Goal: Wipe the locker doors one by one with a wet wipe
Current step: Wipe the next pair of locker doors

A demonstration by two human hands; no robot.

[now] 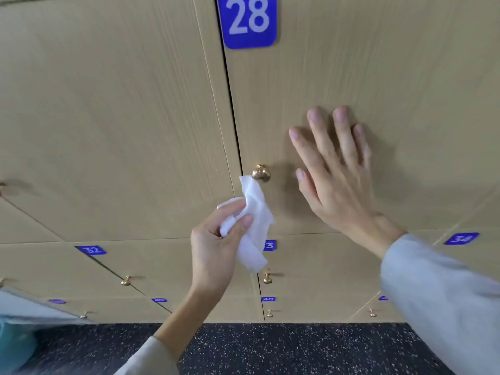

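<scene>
A tan wooden locker door (378, 77) fills the upper right, marked by a blue plate with the number 28 (247, 20). A brass knob (261, 172) sits near its left edge. My left hand (213, 244) pinches a crumpled white wet wipe (255, 226) just below the knob, the wipe's top corner close to it. My right hand (335, 169) lies with straight, spread fingers against door 28, to the right of the knob.
Another tan door (108, 117) is on the left. Lower rows of doors carry blue number plates such as 32 (91, 250) and small brass knobs (267, 278). A dark speckled floor (297, 347) runs below. A pale blue object (16, 339) sits at the lower left.
</scene>
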